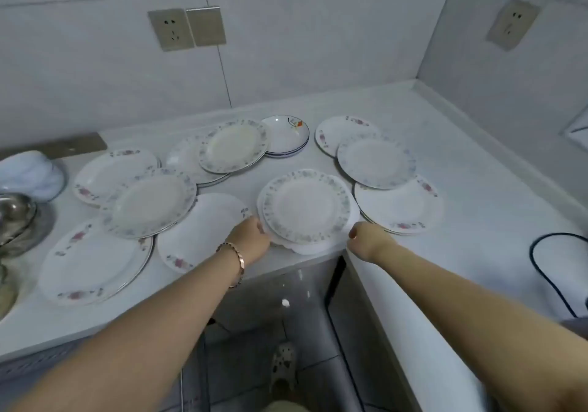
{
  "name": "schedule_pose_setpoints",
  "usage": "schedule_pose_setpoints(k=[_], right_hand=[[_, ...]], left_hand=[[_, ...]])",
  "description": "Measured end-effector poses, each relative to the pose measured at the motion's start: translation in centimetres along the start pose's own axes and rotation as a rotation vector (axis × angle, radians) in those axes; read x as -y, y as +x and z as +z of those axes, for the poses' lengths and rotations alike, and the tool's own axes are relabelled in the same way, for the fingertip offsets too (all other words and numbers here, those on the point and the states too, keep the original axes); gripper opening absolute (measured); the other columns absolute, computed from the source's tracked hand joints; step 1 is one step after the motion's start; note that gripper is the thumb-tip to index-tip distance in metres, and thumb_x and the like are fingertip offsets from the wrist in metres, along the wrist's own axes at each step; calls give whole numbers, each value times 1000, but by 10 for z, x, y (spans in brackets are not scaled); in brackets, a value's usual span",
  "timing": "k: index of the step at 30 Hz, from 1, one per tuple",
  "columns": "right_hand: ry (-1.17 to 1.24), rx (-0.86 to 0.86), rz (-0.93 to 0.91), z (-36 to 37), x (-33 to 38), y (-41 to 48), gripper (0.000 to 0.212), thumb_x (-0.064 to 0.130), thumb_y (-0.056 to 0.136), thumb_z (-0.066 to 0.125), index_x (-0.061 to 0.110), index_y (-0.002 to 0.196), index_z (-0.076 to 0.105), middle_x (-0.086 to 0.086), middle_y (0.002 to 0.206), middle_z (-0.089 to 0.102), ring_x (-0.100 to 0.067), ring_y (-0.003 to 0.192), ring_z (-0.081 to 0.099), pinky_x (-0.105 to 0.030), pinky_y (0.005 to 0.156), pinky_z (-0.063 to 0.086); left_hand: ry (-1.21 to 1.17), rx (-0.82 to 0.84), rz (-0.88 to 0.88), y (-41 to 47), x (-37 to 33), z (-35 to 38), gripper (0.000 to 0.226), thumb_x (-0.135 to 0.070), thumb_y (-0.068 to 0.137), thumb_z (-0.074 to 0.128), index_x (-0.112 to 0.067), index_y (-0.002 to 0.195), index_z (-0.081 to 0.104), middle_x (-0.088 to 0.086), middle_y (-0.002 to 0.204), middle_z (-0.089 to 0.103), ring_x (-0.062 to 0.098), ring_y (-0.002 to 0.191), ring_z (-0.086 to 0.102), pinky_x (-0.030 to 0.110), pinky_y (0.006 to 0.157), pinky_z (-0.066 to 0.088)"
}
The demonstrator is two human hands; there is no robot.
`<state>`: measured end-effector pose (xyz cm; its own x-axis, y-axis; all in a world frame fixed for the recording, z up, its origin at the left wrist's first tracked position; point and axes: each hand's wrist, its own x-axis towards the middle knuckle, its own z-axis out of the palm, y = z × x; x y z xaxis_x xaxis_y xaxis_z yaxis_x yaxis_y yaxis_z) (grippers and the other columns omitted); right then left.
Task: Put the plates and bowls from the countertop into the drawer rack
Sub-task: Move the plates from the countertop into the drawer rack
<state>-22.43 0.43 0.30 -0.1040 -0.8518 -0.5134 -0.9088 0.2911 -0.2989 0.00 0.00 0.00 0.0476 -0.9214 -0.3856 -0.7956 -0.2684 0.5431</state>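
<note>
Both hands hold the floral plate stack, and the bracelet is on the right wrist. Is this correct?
No. The head view shows the bracelet on the left wrist; left hand and right hand do hold the plate stack.

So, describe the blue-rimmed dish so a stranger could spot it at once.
Find the wall socket on the back wall; below it, to the right, the countertop holds a spread of plates. The blue-rimmed dish sits furthest back, beside a flower-rimmed plate. It alone is deep, with a blue edge and one orange mark instead of pink flowers.
</note>
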Motion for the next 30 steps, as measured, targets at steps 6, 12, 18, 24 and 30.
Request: schedule_pose_setpoints(k=[6, 12, 18, 24, 30], right_hand=[[170, -1, 200, -8, 8, 83, 40, 28, 96, 45, 0, 124, 51, -15, 129, 54, -28, 111, 55, -30, 89, 43], [442, 110, 465, 7, 11, 143, 35, 36, 91, 48, 6, 107, 55, -11, 100, 55, -24, 88, 50, -35, 85, 48], [714, 17, 658, 16, 12, 164, 37, 27, 81, 63, -3, 103, 60, -10, 76, 59, -24, 65, 54, -31, 65, 44], [804, 7, 670, 18, 10, 154, 62, 33, 80, 69, 4, 129, 45, -18, 117, 61, -36, 104, 60, -50, 87, 55], [817, -68, 527, 13, 2, 113, 62, 31, 78, 71, 0, 126, 48, -15, 116, 62, -34, 106, 61, -51, 93, 51]], left_hand=[[-10, 18, -71, 104, -8, -7, 42, -16, 87, 55, 2, 124, 47, 19, 124, 56, 35, 113, 55, 34, 86, 45], [148, 131, -131, 199, -1, -1, 65, -29, 86, 56, 5, 137, 33, 24, 131, 51, 37, 120, 51, 40, 101, 44], [87, 301, -126, 238, 4, 7, 75, -23, 75, 64, 6, 137, 32, 19, 115, 62, 27, 93, 63, 29, 78, 52], [113, 319, -80, 231, 1, -2, 44, -24, 77, 66, -1, 111, 52, 14, 106, 67, 27, 90, 65, 34, 82, 55], [-18, 156, -57, 170, -2, -23, 42, -26, 76, 70, -8, 110, 53, -1, 95, 55, 23, 98, 61, 24, 73, 42]])
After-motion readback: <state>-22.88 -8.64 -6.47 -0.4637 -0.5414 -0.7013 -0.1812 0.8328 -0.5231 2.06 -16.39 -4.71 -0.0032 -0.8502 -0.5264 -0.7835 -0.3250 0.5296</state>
